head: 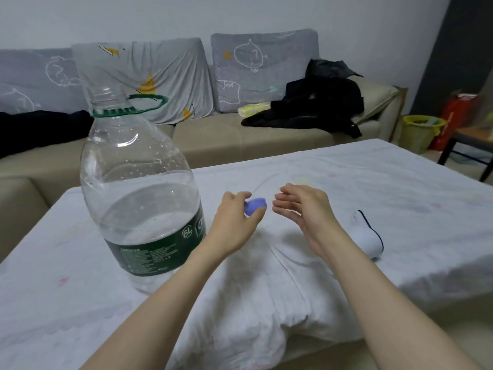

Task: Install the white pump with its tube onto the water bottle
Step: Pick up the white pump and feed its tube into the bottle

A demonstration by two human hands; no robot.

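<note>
Pump [369,237] near right table edge; left hand [234,220] pinching blue cap [255,206]; right hand [301,206] grip spread; bottle [138,188] uncapped.

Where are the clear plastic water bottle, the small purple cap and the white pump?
clear plastic water bottle [138,182], head view, upper body.
small purple cap [255,206], head view, top face.
white pump [366,236], head view, side.

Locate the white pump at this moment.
In the head view the white pump lies on the white-covered table, just right of the right hand, untouched and well away from the water bottle.
</note>
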